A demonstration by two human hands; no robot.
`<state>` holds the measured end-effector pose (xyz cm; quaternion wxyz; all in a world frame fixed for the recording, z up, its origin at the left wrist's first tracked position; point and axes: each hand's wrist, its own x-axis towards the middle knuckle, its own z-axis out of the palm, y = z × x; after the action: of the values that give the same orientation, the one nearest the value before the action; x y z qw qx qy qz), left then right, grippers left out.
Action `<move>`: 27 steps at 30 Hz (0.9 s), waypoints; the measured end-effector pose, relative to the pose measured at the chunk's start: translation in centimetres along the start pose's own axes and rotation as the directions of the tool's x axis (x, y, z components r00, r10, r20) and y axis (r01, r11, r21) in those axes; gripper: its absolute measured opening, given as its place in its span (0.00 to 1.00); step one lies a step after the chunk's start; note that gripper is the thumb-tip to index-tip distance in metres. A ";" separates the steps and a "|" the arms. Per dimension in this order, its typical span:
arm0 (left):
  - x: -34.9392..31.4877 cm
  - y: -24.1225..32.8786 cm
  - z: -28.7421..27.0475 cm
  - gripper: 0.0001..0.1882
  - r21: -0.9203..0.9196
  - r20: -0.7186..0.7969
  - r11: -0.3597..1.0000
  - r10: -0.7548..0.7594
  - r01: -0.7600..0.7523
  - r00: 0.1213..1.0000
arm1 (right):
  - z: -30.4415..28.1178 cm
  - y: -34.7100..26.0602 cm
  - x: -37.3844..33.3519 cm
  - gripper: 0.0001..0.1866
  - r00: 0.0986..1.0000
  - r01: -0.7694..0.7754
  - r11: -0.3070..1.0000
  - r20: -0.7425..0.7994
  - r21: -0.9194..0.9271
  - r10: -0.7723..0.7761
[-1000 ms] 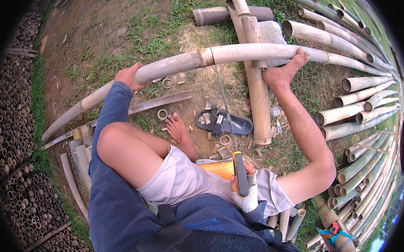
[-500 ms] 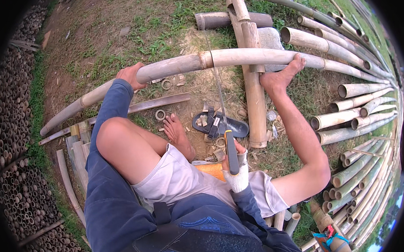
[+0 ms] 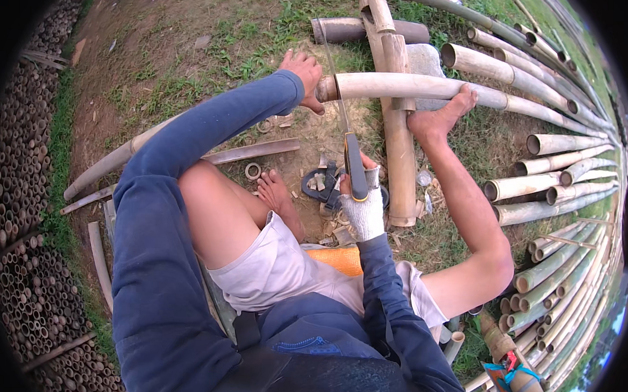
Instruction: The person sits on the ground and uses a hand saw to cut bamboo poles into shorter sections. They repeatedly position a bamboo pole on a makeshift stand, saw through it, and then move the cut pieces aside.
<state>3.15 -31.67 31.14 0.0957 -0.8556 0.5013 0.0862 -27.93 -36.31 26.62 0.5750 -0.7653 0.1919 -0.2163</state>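
Note:
My right hand [image 3: 362, 180], in a white fingerless glove, grips the dark handle of a handsaw [image 3: 355, 166]. Its thin blade rises past the end of a bamboo pole [image 3: 382, 85], which rests across a bamboo support [image 3: 398, 158]. At that pole's left end is my left hand [image 3: 304, 76], fingers apart, thumb just below the end; whether it touches the bamboo I cannot tell. My right foot [image 3: 440, 117] presses against the pole farther right. Another bamboo length [image 3: 116, 161] lies at the left, partly hidden behind my left arm.
Stacked bamboo poles [image 3: 539, 171] line the right side. Many cut bamboo ends [image 3: 20, 183] are piled at far left. A black sandal [image 3: 319, 184], a bamboo ring [image 3: 253, 171] and offcuts lie near my left foot. A grey stone [image 3: 425, 64] sits behind the support.
The pole has parted at the saw; its left piece now lies lower left. My left hand has let go of that piece and moved right to the cut end. The saw has moved up and away.

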 end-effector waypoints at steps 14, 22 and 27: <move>3.0 1.0 2.8 0.46 -0.053 -0.017 0.998 -0.047 0.046 0.999 | -4.0 -2.4 -9.4 0.31 0.991 -0.131 0.991 0.033 -0.031 0.132; 2.6 1.0 2.2 0.43 -0.068 -0.011 0.998 -0.020 0.019 1.000 | 0.6 2.2 -0.2 0.31 1.000 -0.018 0.999 -0.010 0.033 0.019; 3.4 0.6 3.0 0.42 -0.113 -0.073 0.994 -0.025 0.017 0.997 | -5.2 -2.1 -16.6 0.33 0.999 -0.033 0.993 0.006 -0.116 0.034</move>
<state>4.08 -34.07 27.31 0.0298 -0.8675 0.4898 0.0811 -44.53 -30.93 28.10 0.5341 -0.7947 0.2148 -0.1924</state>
